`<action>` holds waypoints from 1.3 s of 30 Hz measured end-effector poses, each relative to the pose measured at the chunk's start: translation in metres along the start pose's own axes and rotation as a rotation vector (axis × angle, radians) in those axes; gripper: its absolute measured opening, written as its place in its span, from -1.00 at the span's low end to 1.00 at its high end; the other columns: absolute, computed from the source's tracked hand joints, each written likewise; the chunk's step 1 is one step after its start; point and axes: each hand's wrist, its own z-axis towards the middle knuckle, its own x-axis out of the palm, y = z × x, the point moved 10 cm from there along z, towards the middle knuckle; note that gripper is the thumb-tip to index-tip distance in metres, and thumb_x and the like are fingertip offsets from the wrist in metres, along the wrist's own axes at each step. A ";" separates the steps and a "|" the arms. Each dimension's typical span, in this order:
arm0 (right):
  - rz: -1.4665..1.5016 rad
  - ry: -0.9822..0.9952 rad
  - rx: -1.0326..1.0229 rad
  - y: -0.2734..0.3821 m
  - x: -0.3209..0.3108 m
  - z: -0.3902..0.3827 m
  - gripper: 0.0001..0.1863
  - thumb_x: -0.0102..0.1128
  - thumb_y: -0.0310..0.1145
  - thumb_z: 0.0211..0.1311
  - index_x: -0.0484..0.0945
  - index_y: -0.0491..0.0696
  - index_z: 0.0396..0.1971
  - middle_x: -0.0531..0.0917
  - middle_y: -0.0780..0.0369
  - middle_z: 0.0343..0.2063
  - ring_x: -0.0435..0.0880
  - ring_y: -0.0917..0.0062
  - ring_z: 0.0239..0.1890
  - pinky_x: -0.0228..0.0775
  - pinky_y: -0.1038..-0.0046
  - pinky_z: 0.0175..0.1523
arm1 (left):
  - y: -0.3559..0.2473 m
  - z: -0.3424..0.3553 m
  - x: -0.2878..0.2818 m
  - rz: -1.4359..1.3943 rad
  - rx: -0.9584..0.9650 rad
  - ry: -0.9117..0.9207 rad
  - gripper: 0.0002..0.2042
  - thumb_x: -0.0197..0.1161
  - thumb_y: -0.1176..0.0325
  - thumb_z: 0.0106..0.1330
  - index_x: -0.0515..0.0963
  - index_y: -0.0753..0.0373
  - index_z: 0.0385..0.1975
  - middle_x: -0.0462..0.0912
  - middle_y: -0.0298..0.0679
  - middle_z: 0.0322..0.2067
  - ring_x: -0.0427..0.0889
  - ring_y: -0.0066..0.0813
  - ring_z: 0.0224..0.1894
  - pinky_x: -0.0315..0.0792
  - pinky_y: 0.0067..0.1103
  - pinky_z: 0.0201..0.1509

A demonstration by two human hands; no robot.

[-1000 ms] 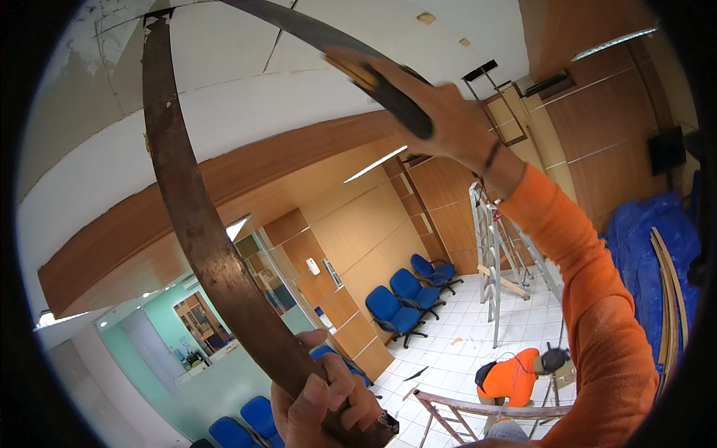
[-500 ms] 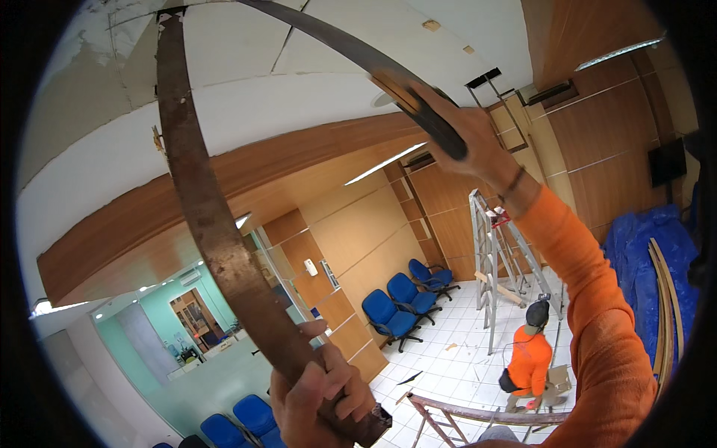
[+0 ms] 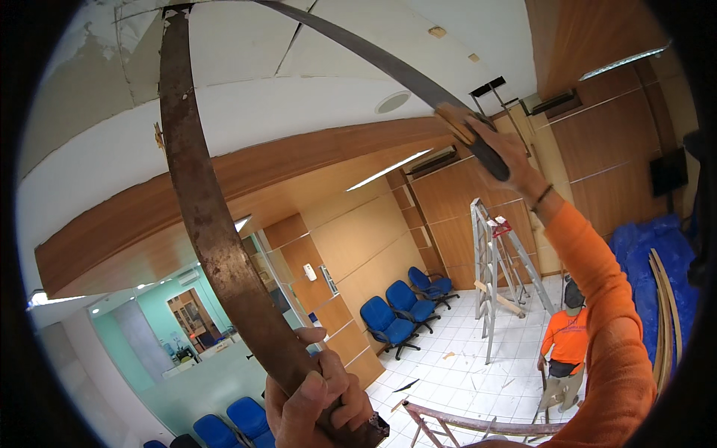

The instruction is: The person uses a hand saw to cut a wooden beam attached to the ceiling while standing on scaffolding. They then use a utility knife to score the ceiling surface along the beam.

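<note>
My left hand (image 3: 321, 399) is wrapped around the lower end of a long, rusty brown metal bar (image 3: 216, 239). The bar runs up to a dark gap in the white ceiling (image 3: 231, 45); its bottom end looks ragged. On the right, my raised right hand (image 3: 515, 153) grips the dark handle of a handsaw (image 3: 373, 56). Its long grey blade slants up and left toward the ceiling, and its tip lies at the top edge of the view. The saw's teeth cannot be made out.
Below, a co-worker in an orange shirt (image 3: 565, 336) stands on the white tiled floor beside an aluminium stepladder (image 3: 485, 276). A rusty metal frame (image 3: 478, 425) crosses the bottom. Blue chairs (image 3: 388, 321) line the wall. Wooden strips (image 3: 661, 313) lean on blue sheeting (image 3: 635, 246) at right.
My right hand and the saw have moved right and down, away from the ceiling, uncovering a round ceiling fitting. My left hand still holds the bar. The co-worker has straightened up and shifted right.
</note>
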 end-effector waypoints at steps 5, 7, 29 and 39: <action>0.122 0.220 0.260 -0.039 0.051 -0.003 -0.19 0.33 -0.58 0.06 0.38 -0.13 0.42 0.73 0.05 -0.36 0.67 0.28 -0.56 0.53 0.38 -0.38 | 0.002 0.002 0.002 -0.007 -0.016 -0.005 -0.53 -0.02 0.23 0.63 0.18 0.31 0.41 0.25 -0.44 -0.46 0.24 -0.68 -0.58 0.24 -0.65 -0.50; 0.116 0.151 0.152 -0.030 0.057 0.009 -0.18 0.31 -0.60 0.01 0.39 -0.18 0.41 0.69 0.09 -0.44 0.63 0.31 -0.61 0.46 0.37 -0.44 | 0.002 0.002 0.000 0.008 -0.018 -0.029 -0.52 -0.01 0.22 0.63 0.18 0.31 0.41 0.24 -0.44 -0.46 0.23 -0.68 -0.58 0.23 -0.65 -0.51; 0.021 0.088 0.173 0.013 -0.003 -0.003 -0.16 0.31 -0.60 -0.01 0.41 -0.06 0.42 0.72 0.14 -0.41 0.66 0.32 -0.59 0.55 0.41 -0.39 | -0.003 0.006 -0.001 0.071 -0.019 -0.108 -0.56 0.09 0.35 0.52 0.27 0.32 0.33 0.25 -0.41 -0.53 0.23 -0.67 -0.66 0.20 -0.66 -0.60; 0.092 0.156 0.267 -0.046 0.050 0.053 -0.13 0.35 -0.54 0.06 0.35 0.05 0.48 0.77 0.13 -0.29 0.70 0.29 -0.55 0.58 0.43 -0.40 | -0.003 0.004 -0.005 0.090 -0.011 -0.121 -0.57 0.10 0.36 0.52 0.28 0.30 0.33 0.27 -0.41 -0.51 0.25 -0.67 -0.65 0.24 -0.65 -0.58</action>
